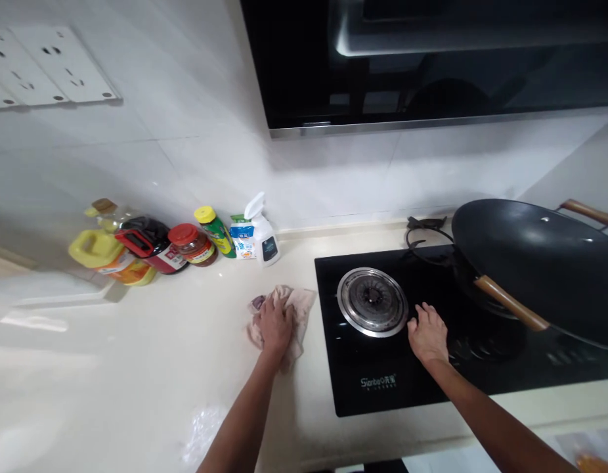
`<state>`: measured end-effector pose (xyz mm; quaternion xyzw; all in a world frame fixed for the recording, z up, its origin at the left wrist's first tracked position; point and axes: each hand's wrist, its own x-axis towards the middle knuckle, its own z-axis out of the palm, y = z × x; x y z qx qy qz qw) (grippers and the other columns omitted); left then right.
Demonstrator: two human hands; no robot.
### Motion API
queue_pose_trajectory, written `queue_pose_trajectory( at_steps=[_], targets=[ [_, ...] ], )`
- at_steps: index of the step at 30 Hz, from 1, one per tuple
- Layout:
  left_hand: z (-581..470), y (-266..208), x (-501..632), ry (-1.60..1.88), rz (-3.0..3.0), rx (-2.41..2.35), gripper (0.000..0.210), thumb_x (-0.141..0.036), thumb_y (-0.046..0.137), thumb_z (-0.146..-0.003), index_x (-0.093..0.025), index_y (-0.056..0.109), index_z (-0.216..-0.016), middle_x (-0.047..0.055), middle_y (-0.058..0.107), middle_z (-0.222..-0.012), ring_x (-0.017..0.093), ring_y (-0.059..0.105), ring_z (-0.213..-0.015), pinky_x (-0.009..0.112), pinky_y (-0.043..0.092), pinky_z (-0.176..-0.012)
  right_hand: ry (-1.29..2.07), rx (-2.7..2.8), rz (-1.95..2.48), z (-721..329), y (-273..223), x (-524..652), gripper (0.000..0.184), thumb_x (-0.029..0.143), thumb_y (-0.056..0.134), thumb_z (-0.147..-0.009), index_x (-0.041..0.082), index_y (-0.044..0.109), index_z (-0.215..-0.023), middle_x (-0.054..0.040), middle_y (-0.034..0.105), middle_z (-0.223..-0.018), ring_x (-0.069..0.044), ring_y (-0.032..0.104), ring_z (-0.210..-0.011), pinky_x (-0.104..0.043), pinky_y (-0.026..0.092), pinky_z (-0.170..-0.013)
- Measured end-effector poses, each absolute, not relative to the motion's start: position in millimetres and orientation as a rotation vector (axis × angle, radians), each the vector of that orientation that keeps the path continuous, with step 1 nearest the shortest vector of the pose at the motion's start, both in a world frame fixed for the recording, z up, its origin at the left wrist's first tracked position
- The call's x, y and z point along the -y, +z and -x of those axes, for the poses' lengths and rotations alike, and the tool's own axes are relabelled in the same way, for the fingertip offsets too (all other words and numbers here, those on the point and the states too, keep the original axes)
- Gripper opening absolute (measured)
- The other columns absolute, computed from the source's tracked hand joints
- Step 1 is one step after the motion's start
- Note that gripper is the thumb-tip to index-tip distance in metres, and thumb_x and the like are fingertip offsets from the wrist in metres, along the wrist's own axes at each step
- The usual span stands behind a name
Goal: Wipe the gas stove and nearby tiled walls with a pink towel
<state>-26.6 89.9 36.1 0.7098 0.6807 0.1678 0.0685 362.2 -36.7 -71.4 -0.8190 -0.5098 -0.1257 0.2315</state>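
My left hand [275, 323] presses flat on a crumpled beige cloth [301, 303] lying on the pale countertop [136, 355], just left of a black glass gas hob [383, 387]. My right hand [428, 335] rests palm down on the hob glass, fingers spread, right beside the round metal burner [372, 301]. A large black wok [545, 263] with a wooden handle [511, 303] sits on the hob's right burner, close to my right hand.
Against the tiled wall stand a white spray bottle [264, 233], a blue-white packet [242, 236], a yellow-capped bottle [216, 230], a red-lidded jar [192, 244], a dark sauce bottle [151, 244] and an oil jug [107, 253]. A black range hood [432, 66] hangs overhead. A pan support [425, 230] lies behind the hob.
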Motion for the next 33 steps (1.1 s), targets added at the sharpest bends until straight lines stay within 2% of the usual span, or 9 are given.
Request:
queue_pose_trajectory(
  at_steps=[3, 5, 10, 12, 15, 19, 23, 30, 33],
  targets=[
    [1, 30, -72, 0.509, -2.158, -1.913, 0.050, -0.033, 0.027, -0.104, -0.020, 0.062, -0.138, 0.015, 0.065, -0.135, 0.028, 0.059, -0.123, 0.049, 0.047, -0.105, -0.287, 1.390, 2.264, -360, -68, 36, 0.049, 0.027, 0.035, -0.098, 0.005, 0.056, -0.136, -0.0223, 0.051, -0.148, -0.034, 0.039, -0.142, -0.053, 0.034, -0.116],
    [-26, 27, -51, 0.506, -2.239, -1.740, 0.052, -0.035, 0.025, -0.105, -0.022, 0.062, -0.138, 0.012, 0.065, -0.137, 0.025, 0.059, -0.124, 0.045, 0.047, -0.105, -0.254, 1.374, 2.267, -359, -67, 36, 0.049, 0.026, 0.037, -0.097, 0.006, 0.055, -0.138, -0.0224, 0.051, -0.149, -0.034, 0.038, -0.143, -0.054, 0.034, -0.116],
    [-86, 9, 21, 0.448, -2.534, -1.157, 0.032, -0.050, 0.057, -0.094, -0.045, 0.070, -0.123, -0.005, 0.053, -0.156, 0.031, 0.041, -0.146, 0.059, 0.029, -0.120, -0.264, 1.367, 2.266, -358, -67, 36, 0.048, 0.027, 0.034, -0.098, 0.007, 0.056, -0.136, -0.0218, 0.052, -0.147, -0.033, 0.039, -0.143, -0.053, 0.034, -0.115],
    [-91, -5, 46, 0.415, -2.690, -0.852, 0.039, -0.055, 0.056, -0.094, -0.045, 0.067, -0.129, -0.002, 0.045, -0.163, 0.035, 0.038, -0.148, 0.064, 0.028, -0.118, -0.280, 1.373, 2.261, -358, -67, 37, 0.047, 0.027, 0.034, -0.099, 0.008, 0.056, -0.136, -0.0213, 0.052, -0.148, -0.033, 0.040, -0.142, -0.053, 0.035, -0.115],
    [-73, -25, 64, 0.358, -2.799, -0.673, 0.053, -0.069, 0.056, -0.089, -0.044, 0.062, -0.135, 0.001, 0.042, -0.165, 0.036, 0.039, -0.147, 0.063, 0.033, -0.115, -0.308, 1.381, 2.255, -358, -68, 36, 0.046, 0.027, 0.033, -0.100, 0.007, 0.057, -0.135, -0.0208, 0.053, -0.147, -0.033, 0.041, -0.142, -0.051, 0.035, -0.116],
    [-36, -25, 42, 0.356, -2.787, -1.035, 0.060, -0.058, 0.063, -0.088, -0.041, 0.055, -0.145, 0.005, 0.035, -0.168, 0.037, 0.036, -0.150, 0.063, 0.028, -0.120, -0.322, 1.394, 2.270, -355, -68, 34, 0.045, 0.025, 0.035, -0.099, 0.006, 0.057, -0.133, -0.0209, 0.053, -0.147, -0.033, 0.041, -0.143, -0.051, 0.034, -0.117],
    [-30, 2, -20, 0.336, -2.688, -1.398, 0.054, -0.044, 0.058, -0.094, -0.039, 0.054, -0.148, 0.006, 0.036, -0.167, 0.037, 0.035, -0.152, 0.063, 0.022, -0.123, -0.330, 1.383, 2.295, -351, -67, 31, 0.044, 0.023, 0.037, -0.098, 0.008, 0.057, -0.134, -0.0196, 0.053, -0.148, -0.033, 0.040, -0.144, -0.051, 0.033, -0.118],
    [-91, 42, -161, 0.309, -2.443, -1.787, 0.054, -0.044, 0.042, -0.101, -0.029, 0.049, -0.152, 0.014, 0.030, -0.169, 0.038, 0.026, -0.155, 0.069, 0.023, -0.119, -0.280, 1.366, 2.316, -348, -65, 28, 0.046, 0.021, 0.037, -0.096, 0.009, 0.058, -0.135, -0.0196, 0.053, -0.149, -0.032, 0.040, -0.145, -0.051, 0.030, -0.120],
    [-117, 50, -210, 0.328, -2.420, -1.825, 0.053, -0.046, 0.042, -0.100, -0.031, 0.050, -0.150, 0.013, 0.033, -0.168, 0.040, 0.025, -0.152, 0.073, 0.022, -0.116, -0.291, 1.357, 2.332, -347, -65, 27, 0.047, 0.021, 0.037, -0.095, 0.011, 0.058, -0.136, -0.0182, 0.053, -0.150, -0.032, 0.040, -0.146, -0.051, 0.027, -0.121]
  ],
)
